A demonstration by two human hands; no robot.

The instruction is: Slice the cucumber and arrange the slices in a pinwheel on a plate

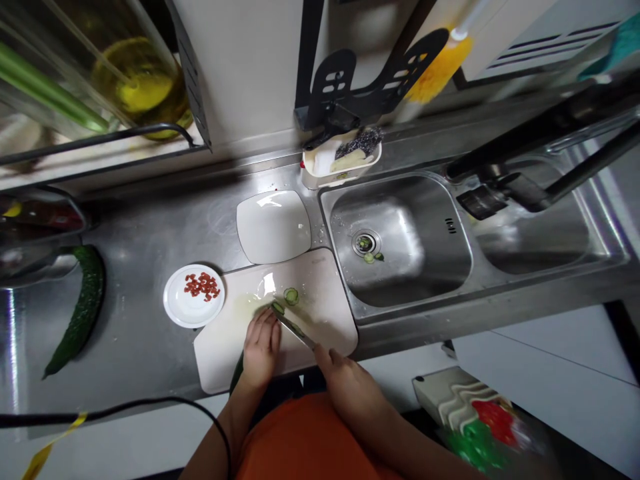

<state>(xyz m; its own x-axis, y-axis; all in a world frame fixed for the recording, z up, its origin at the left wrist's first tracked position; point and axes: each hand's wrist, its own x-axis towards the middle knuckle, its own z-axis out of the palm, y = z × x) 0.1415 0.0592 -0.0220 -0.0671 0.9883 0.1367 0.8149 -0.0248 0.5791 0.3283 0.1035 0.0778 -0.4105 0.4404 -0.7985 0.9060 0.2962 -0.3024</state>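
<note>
My left hand [261,347] lies with curled fingers over a cucumber [237,371] on the pale cutting board [330,313], pressing it down. My right hand [345,381] grips the handle of a knife [295,327], whose blade rests on the cucumber's cut end just beyond my left fingertips. A cut slice [291,295] lies on the board a little farther away.
A small white plate with red chilli pieces [194,295] sits left of the board, a square white dish [273,225] behind it. A whole cucumber [80,307] lies far left. The steel sink [400,240] is on the right, with a soap tray [342,160] behind.
</note>
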